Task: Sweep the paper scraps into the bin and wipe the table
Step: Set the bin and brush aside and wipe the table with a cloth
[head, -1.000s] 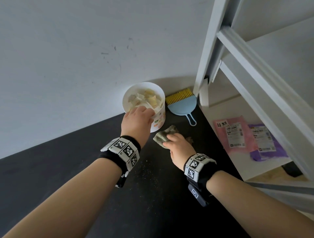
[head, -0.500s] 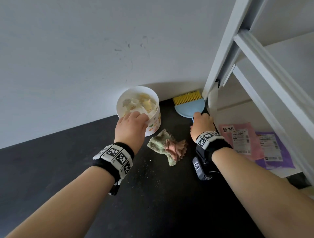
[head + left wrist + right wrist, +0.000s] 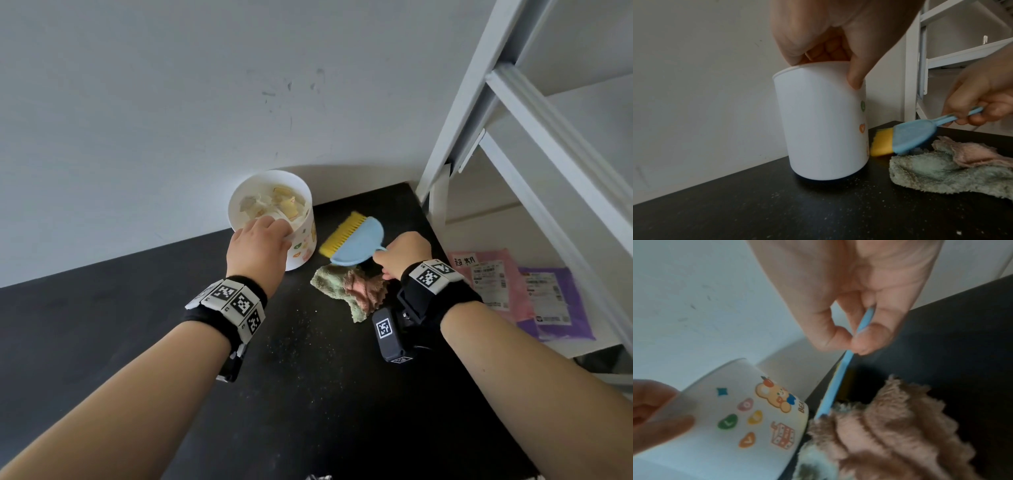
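Since half a second ago, the blue brush [image 3: 356,245] has been lifted from its spot by the wall and is now held tilted above the cloth [image 3: 349,291], its yellow bristles turned toward the bin [image 3: 301,255]. Its thin handle is pinched between thumb and fingers of the right hand [image 3: 402,255]. The white bin, printed with a bear and coloured hearts, is gripped at its rim by the left hand [image 3: 257,250], thumb on the outer wall and fingers curled inside; it stands upright on the black bench [image 3: 308,394] against the wall. Paper scraps [image 3: 274,205] are seen inside the bin. The crumpled green and pink cloth lies on the bench just beside the bin, and fine pale specks are scattered over the dark surface nearby.
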A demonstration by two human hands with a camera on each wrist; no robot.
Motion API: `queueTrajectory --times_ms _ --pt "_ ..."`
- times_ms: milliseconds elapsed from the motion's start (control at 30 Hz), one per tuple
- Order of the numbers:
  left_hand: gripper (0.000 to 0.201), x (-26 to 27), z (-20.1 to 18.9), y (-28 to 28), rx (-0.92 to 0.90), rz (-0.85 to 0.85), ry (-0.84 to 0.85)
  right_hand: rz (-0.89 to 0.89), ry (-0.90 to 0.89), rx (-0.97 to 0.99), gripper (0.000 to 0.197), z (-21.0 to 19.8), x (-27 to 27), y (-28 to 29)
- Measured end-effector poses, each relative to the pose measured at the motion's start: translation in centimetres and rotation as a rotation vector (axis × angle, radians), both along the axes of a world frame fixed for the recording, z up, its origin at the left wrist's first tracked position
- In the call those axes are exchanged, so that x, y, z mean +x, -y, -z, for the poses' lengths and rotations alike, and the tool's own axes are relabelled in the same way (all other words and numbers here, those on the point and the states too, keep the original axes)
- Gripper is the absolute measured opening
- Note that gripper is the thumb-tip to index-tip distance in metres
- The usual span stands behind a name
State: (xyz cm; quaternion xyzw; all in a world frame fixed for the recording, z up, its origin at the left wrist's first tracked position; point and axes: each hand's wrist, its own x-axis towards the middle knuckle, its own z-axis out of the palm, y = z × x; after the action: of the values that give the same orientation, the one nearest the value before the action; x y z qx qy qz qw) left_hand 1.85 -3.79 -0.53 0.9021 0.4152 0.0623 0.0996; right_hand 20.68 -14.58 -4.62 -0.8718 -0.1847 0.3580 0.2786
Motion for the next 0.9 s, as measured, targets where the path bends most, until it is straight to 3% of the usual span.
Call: queueTrajectory --times_ms 200,267,433,533,633,733,900 --pt "0.013 -3.5 -1.3 0.1 0.028 -0.071 0.031 0.225 -0.198 0.196 0.020 -1.4 -4.4 -1.5" --pt "0.013 -4.7 -1.8 0.1 0.051 -0.090 0.054 0.079 -0.118 0.150 0.019 -1.0 -6.4 -2.4" --pt "0.012 -6.6 -2.5 0.0 0.071 -0.105 0.073 -0.528 0.199 -0.087 0.032 0.1 -11.2 -2.9" --pt "0.011 -6.3 -2.5 0.2 0.067 -0.082 0.075 -0.583 0.413 -0.071 0.024 0.4 -11.7 -2.1" --pt "0.010 -5.0 -2.3 0.6 0.067 -0.031 0.096 -0.597 0.648 -0.102 0.033 0.9 -9.9 -0.5" --pt "0.010 -3.0 -2.1 1.1 0.043 0.021 0.119 -0.671 0.606 -0.216 0.041 2.2 -8.2 1.2" --pt "0.010 -0.1 -1.6 1.4 0.003 0.054 0.153 -0.776 0.555 -0.133 0.044 3.4 -4.7 1.3"
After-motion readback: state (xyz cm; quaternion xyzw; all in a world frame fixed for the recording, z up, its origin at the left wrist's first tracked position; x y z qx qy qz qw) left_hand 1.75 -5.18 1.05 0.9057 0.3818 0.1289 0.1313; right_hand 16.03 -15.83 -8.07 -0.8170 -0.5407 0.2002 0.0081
